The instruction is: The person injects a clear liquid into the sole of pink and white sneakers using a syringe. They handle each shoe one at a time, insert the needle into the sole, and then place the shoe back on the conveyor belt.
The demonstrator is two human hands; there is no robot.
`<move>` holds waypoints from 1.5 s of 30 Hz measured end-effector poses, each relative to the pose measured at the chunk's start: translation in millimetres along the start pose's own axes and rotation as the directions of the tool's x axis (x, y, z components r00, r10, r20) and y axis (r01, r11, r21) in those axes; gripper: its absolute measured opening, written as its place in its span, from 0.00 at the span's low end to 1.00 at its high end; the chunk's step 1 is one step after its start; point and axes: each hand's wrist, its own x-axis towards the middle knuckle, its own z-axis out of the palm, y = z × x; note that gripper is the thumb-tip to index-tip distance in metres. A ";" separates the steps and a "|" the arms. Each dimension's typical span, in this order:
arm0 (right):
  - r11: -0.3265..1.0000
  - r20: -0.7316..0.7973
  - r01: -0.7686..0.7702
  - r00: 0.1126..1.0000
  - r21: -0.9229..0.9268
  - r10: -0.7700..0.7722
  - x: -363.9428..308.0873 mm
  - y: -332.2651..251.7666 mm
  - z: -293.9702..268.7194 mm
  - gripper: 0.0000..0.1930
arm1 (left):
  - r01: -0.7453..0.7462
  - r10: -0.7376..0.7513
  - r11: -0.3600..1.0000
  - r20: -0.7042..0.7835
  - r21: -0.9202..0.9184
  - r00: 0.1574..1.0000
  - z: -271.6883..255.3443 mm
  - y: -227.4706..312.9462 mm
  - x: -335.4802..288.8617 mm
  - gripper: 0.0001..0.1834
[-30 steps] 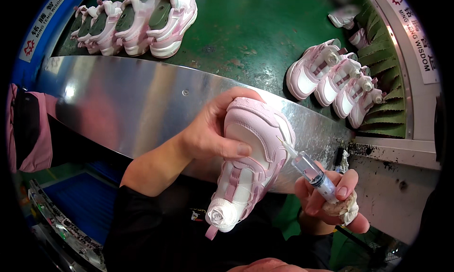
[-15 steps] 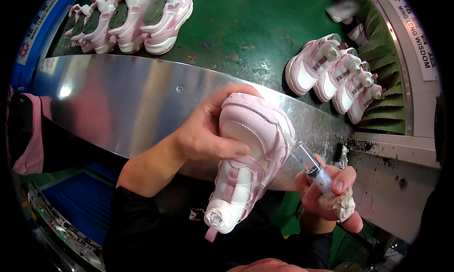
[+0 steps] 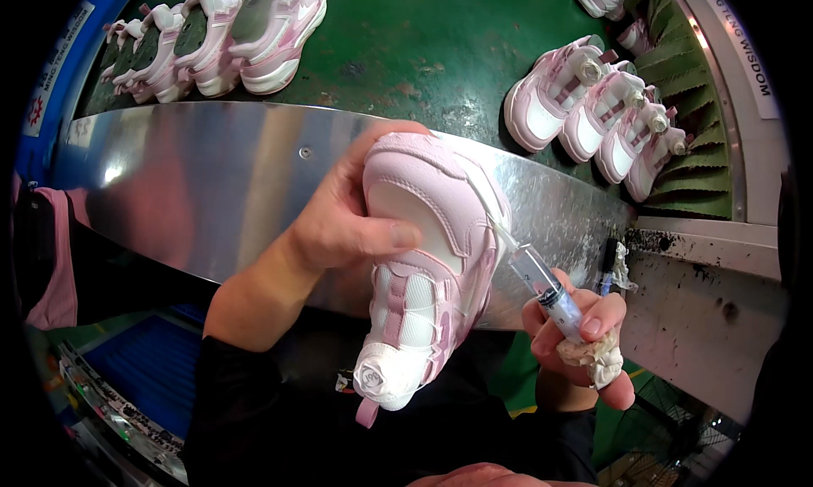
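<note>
Left hand point(image 3: 343, 220): gripping a shoe point(image 3: 428, 265) (pink-and-white, btw)
Right hand point(image 3: 579, 330): clutching a syringe point(image 3: 539, 285), tip point(image 3: 501, 231) at the shoe's side

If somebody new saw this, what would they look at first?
Probably the pink and white shoe, held in the left hand in the middle. Next, maybe the syringe in the right hand, pointing at the shoe. Behind, more shoes line up on the green table, at upper left and upper right.
</note>
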 end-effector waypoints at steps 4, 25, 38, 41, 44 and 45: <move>1.000 -0.016 -0.010 1.000 0.018 0.010 -10.6 2.5 -3.6 0.38 | -0.030 0.035 0.994 0.039 -0.108 0.999 -9.6 -4.2 0.2 0.40; 0.996 -0.011 -0.018 1.000 -0.088 0.017 -61.3 23.5 -20.7 0.41 | 0.064 -0.078 0.963 -0.042 -0.263 0.996 -26.1 -11.7 4.0 0.27; 0.988 -0.037 -0.068 0.997 -0.136 0.063 -85.5 21.0 -16.3 0.39 | 0.068 -0.120 0.928 -0.120 -0.366 0.986 -27.1 -12.8 6.0 0.23; 0.987 -0.040 -0.065 0.997 -0.145 0.060 -85.6 20.5 -14.3 0.39 | 0.036 -0.055 0.963 -0.065 -0.269 0.996 -36.4 -15.4 9.0 0.18; 0.987 -0.036 -0.076 0.997 -0.141 0.072 -86.5 18.4 -13.8 0.38 | -0.003 0.006 0.975 0.011 -0.222 1.000 -48.6 -20.3 12.8 0.16; 0.987 -0.034 -0.082 0.996 -0.139 0.078 -87.0 18.1 -14.1 0.38 | -0.001 0.012 0.971 0.045 -0.238 0.999 -56.0 -23.2 14.9 0.16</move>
